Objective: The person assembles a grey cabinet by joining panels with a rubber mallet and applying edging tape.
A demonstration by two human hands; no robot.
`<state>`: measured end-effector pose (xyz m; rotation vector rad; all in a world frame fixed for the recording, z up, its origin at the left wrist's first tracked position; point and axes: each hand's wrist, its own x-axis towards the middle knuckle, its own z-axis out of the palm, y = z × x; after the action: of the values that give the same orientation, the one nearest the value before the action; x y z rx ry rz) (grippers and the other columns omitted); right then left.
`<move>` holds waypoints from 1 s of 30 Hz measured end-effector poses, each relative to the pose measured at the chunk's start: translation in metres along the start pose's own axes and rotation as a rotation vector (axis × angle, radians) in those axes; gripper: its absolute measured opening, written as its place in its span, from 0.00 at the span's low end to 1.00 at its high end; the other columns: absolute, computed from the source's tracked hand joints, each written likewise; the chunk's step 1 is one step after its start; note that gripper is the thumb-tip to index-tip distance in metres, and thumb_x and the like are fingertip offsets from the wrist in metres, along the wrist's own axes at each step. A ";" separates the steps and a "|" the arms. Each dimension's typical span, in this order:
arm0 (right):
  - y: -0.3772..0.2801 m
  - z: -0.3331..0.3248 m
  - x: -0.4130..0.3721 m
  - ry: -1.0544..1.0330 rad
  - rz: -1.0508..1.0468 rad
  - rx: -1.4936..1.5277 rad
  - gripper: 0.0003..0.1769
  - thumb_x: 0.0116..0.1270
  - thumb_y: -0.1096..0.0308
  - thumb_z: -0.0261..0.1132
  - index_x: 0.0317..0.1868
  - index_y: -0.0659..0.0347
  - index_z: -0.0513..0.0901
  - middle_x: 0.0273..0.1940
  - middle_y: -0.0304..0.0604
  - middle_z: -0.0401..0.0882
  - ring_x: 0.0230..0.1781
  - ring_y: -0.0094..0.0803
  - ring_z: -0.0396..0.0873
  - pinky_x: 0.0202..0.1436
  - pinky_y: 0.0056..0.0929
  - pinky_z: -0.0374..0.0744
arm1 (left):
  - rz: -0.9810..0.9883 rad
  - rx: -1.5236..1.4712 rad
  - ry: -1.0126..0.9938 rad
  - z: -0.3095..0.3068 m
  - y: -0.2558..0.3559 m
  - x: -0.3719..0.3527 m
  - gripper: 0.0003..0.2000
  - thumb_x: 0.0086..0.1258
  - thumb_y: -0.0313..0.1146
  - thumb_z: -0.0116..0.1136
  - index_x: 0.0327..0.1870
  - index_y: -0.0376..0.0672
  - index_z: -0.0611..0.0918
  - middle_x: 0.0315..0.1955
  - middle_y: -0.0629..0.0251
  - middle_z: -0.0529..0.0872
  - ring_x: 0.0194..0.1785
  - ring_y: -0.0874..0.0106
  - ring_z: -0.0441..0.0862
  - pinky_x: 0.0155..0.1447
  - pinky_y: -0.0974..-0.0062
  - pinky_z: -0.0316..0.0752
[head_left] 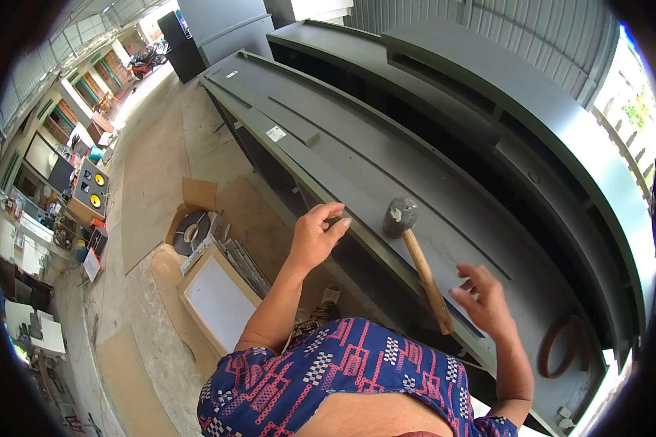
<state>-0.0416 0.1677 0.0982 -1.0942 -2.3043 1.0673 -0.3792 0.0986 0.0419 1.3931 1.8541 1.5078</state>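
A mallet (424, 275) with a worn black head and a wooden handle lies on the long grey metal cabinet (357, 138), its handle end reaching over the near edge. My left hand (319, 234) hovers at that edge, left of the mallet head, thumb and fingers loosely bent with a gap between them. To the right of the handle is my right hand (481, 297), its fingers curled apart and a little blurred, holding nothing. Long grey strips (299, 149) lie along the cabinet's face, one bearing a white label (276, 134).
More grey cabinets (488, 80) stand behind against a corrugated wall. A brown coiled band (559, 348) lies at the right end. On the floor to my left are an open cardboard box (199, 191) holding a dark roll (193, 231), a framed white panel (215, 295) and a speaker (91, 191).
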 end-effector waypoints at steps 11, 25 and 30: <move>-0.023 0.059 0.041 -0.099 0.259 -0.224 0.22 0.58 0.61 0.68 0.50 0.66 0.77 0.40 0.56 0.79 0.37 0.49 0.80 0.42 0.42 0.76 | 0.139 0.268 0.103 -0.084 -0.073 0.092 0.17 0.61 0.35 0.65 0.47 0.35 0.81 0.43 0.53 0.84 0.49 0.55 0.81 0.53 0.66 0.75; -0.083 0.132 0.152 0.543 0.421 0.199 0.15 0.62 0.66 0.64 0.45 0.69 0.76 0.27 0.40 0.74 0.24 0.24 0.73 0.29 0.25 0.73 | 0.266 0.640 -0.012 -0.200 -0.221 0.325 0.26 0.64 0.40 0.61 0.62 0.40 0.73 0.59 0.51 0.75 0.66 0.50 0.66 0.69 0.57 0.62; -0.081 0.134 0.181 0.490 0.560 0.042 0.18 0.60 0.63 0.65 0.44 0.69 0.77 0.29 0.49 0.77 0.30 0.37 0.76 0.37 0.36 0.74 | 0.134 0.728 -0.088 -0.193 -0.195 0.315 0.28 0.67 0.45 0.58 0.67 0.45 0.70 0.65 0.53 0.71 0.71 0.52 0.61 0.72 0.58 0.58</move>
<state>-0.2761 0.2115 0.0767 -1.8095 -1.6223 0.8817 -0.7558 0.2784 0.0264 1.8743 2.4113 0.8072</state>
